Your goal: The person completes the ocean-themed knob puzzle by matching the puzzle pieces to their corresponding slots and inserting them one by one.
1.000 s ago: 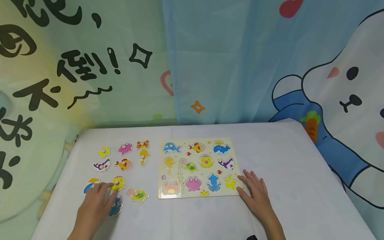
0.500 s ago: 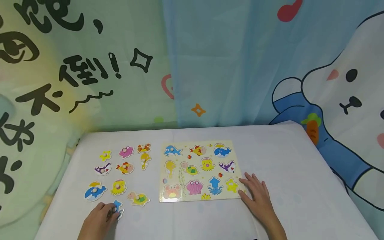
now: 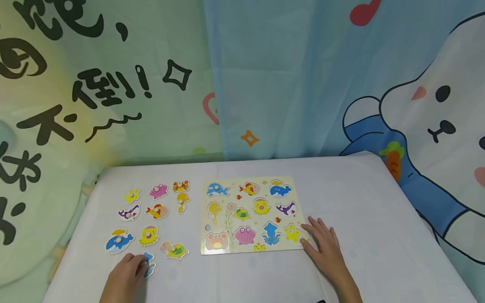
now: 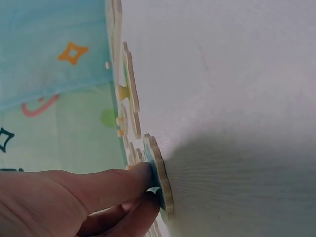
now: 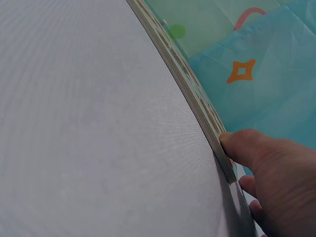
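Since a second ago, the left hand (image 3: 126, 275) has shifted toward six o'clock, from octopus piece (image 3: 149, 236) to squid piece (image 4: 159, 170). On the white table (image 3: 379, 219) lies a picture board (image 3: 233, 182); the right hand (image 3: 326, 249), fingers spread, touches its four o'clock corner. Left fingers pinch the squid piece at the board's eight o'clock, the turtle piece (image 3: 175, 251) near at two o'clock.

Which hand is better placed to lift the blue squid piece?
Probably the left hand: its fingers pinch the blue squid piece; the right hand touches the puzzle board at its right edge.
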The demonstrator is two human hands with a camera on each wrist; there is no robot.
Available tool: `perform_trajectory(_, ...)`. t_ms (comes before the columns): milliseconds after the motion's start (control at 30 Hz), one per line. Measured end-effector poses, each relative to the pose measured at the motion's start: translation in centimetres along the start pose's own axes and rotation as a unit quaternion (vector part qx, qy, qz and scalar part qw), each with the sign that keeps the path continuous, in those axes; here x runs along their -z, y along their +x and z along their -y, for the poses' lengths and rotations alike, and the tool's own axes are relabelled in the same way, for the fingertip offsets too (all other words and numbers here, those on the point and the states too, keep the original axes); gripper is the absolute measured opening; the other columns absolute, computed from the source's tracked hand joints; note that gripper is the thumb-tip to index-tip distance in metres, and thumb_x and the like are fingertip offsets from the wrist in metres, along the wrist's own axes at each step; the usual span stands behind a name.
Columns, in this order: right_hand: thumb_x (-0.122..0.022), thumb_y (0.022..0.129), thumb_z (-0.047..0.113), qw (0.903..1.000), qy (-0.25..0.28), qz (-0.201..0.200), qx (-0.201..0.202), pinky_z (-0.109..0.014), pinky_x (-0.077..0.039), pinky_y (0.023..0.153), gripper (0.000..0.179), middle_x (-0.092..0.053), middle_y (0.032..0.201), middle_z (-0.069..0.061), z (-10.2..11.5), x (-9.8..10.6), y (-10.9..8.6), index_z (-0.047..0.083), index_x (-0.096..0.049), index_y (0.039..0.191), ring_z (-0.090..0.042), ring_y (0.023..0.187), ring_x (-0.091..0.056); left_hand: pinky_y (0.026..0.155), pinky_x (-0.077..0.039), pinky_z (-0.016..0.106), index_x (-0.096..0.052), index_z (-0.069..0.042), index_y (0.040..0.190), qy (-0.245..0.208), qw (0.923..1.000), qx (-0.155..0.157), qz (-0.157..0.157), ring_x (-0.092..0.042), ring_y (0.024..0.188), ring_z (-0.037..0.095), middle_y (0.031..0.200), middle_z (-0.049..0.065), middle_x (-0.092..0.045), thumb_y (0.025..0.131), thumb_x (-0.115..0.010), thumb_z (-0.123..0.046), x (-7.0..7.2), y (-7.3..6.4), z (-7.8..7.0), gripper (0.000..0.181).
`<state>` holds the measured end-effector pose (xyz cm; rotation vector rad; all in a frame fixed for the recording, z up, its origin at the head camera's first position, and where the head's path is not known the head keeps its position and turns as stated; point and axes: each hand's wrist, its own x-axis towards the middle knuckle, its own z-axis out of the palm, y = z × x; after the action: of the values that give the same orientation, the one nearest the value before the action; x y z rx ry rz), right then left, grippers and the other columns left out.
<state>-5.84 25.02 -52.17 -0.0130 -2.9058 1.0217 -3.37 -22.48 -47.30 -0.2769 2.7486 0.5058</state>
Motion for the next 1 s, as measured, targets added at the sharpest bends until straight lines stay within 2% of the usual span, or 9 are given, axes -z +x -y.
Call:
perform_trajectory(333, -0.064, 0.09, 0.03, 0.9999, -0.004, 0.01, -0.006, -0.067, -0.006, 0.114, 0.042, -0.039, 0.151, -0.02, 0.0, 0.2, 0.2, 0.011, -0.057, 0.127, -0.045, 0.144, -0.022, 0.077, -0.056, 0.035, -0.065, 0.005, 0.106, -0.015, 0.9997, -0.01, -0.016, -0.052, 0.075, 0.014, 0.087, 0.007, -0.058, 0.084, -0.07, -0.001, -0.3, 0.0, 0.0, 0.023)
perform_trajectory(567, -0.064, 0.09, 0.028, 0.9998, -0.001, 0.014, -0.014, -0.067, -0.005, 0.114, 0.042, -0.039, 0.151, -0.02, -0.1, 0.2, 0.2, 0.01, -0.058, 0.127, -0.045, 0.144, -0.021, 0.071, -0.052, 0.031, -0.068, 0.005, 0.104, -0.004, 0.9992, -0.029, -0.029, -0.051, 0.075, 0.015, 0.085, 0.007, -0.057, 0.084, -0.071, -0.003, 0.0, 0.1, -0.3, 0.022)
perform_trajectory(867, -0.065, 0.09, 0.028, 0.9999, 0.0, 0.013, -0.011, -0.067, -0.006, 0.114, 0.042, -0.04, 0.151, -0.021, -0.1, 0.0, 0.2, 0.01, -0.058, 0.127, -0.045, 0.144, -0.022, 0.072, -0.055, 0.031, -0.069, 0.004, 0.105, -0.004, 0.9994, -0.019, -0.028, -0.051, 0.072, 0.014, 0.084, 0.006, -0.059, 0.083, -0.071, -0.006, 0.2, -0.7, -1.4, 0.024)
perform_trajectory(1000, -0.065, 0.089, 0.028, 0.9999, 0.0, 0.011, -0.009, -0.068, -0.006, 0.114, 0.042, -0.041, 0.15, -0.021, 0.0, 0.1, 0.1, 0.01, -0.058, 0.126, -0.046, 0.143, -0.023, 0.072, -0.055, 0.029, -0.07, 0.003, 0.102, -0.004, 0.9987, -0.033, -0.039, -0.052, 0.073, 0.014, 0.084, 0.006, -0.06, 0.083, -0.07, -0.006, 0.3, -1.1, -2.0, 0.021)
